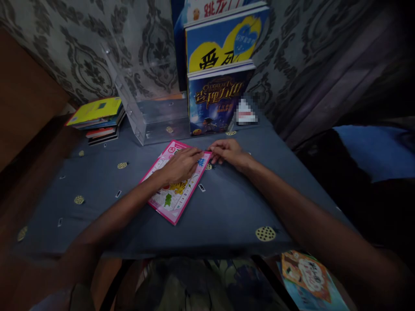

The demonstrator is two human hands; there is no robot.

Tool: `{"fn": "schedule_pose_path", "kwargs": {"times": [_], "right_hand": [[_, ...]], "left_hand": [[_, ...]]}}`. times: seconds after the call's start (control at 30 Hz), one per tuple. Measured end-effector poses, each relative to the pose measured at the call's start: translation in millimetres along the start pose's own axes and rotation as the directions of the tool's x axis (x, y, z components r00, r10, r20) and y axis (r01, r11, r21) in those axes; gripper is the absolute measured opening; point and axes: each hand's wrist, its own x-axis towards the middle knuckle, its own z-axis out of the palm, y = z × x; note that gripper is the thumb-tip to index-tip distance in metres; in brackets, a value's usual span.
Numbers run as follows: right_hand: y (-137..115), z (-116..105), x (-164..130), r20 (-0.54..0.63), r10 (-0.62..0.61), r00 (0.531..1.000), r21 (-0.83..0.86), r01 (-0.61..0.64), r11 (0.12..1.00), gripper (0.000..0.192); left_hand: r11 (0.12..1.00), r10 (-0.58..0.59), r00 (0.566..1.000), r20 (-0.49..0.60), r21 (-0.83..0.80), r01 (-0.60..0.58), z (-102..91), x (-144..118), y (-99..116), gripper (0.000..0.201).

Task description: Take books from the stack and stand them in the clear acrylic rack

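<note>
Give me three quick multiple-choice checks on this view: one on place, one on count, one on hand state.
1. Where does the pink-bordered picture booklet lie?
A. flat on the grey-blue tablecloth
B. inside the clear plastic rack
C. on the flat pile of books

2. How many books stand upright against the wall?
A. one
B. three
C. six

3. What is the left hand doing?
A. hanging off the table
B. lifting a cup
C. resting palm-down on the booklet

Answers: 1 A, it lies flat mid-cloth. 2 B, the dark blue book, the blue-and-yellow book and a third book's top strip show. 3 C, it presses the cover, while the right hand touches the booklet's upper corner.
</note>
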Motion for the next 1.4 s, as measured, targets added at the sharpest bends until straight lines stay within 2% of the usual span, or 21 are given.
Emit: {"fn": "schedule_pose_path", "kwargs": {"times": [0.33,0.53,0.8,1.03,1.13,1.4], "right_hand": [[4.4,0.3,1.0,-0.005,-0.033,0.999,-0.005,0.033,0.999,0.011],[7.6,0.0,0.7,-0.011,-0.070,0.997,-0.039,0.069,0.997,0.011],[14.0,-2.1,4.0,0.007,-0.119,0.993,-0.092,0.119,0.989,0.010],[12.8,-1.1,3.5,0.004,-0.117,0.993,-0.100,0.117,0.988,0.011],[11.8,-0.5,2.6,-0.002,-0.108,0.994,-0.120,0.107,0.987,0.009],[11.8,-1.4,2.3,0.005,-0.101,0.995,-0.142,0.100,0.985,0.006]], "left_hand": [[0.991,0.116,0.993,-0.035,-0.065,-0.118,7.1,-11.3,-15.4,0.044],[0.977,0.188,0.982,-0.020,-0.095,-0.189,0.1,-30.2,-5.8,0.039],[0.964,0.227,0.969,0.097,-0.167,-0.209,-20.9,-81.5,16.6,0.041],[0.957,0.135,0.979,0.151,-0.276,-0.089,-33.4,-130.0,37.9,0.042],[0.943,0.108,0.985,0.131,-0.327,-0.060,-34.4,-145.3,43.6,0.041],[0.927,0.029,0.998,0.051,-0.374,-0.008,-38.9,-156.1,49.6,0.027]]}}
